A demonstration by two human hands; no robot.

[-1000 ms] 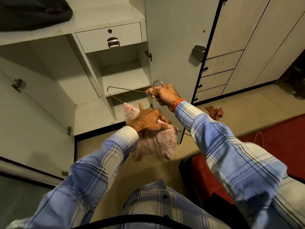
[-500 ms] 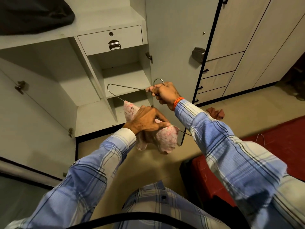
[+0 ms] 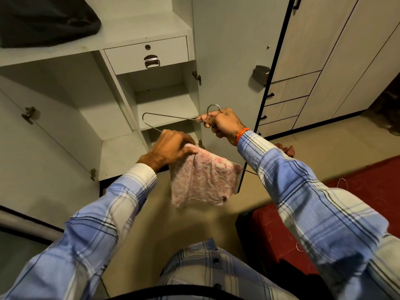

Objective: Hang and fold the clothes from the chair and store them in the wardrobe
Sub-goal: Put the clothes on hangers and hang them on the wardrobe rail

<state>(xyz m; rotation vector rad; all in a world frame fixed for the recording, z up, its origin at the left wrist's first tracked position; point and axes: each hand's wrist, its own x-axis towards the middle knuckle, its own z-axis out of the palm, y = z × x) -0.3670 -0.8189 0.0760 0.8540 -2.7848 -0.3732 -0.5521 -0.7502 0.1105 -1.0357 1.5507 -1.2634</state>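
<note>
My right hand [image 3: 223, 124] grips a metal wire hanger [image 3: 171, 117] at the base of its hook, holding it level in front of the open wardrobe [image 3: 121, 89]. A small pink floral garment [image 3: 201, 178] hangs over the hanger's lower bar. My left hand [image 3: 171, 148] grips the garment's top left part at the bar. The far right end of the hanger pokes out under my right sleeve.
A dark cloth [image 3: 45, 20] lies on the wardrobe's upper shelf. Below it is a drawer [image 3: 147, 54] with a metal handle. The open wardrobe door [image 3: 233, 50] stands just behind my right hand. A red mat [image 3: 368, 182] with another wire hanger [image 3: 342, 182] lies at right. A reddish rag [image 3: 285, 148] lies on the floor.
The pink garment was bunched under my left hand; now it hangs spread out and lower over the hanger bar. My right hand has held the hanger almost still.
</note>
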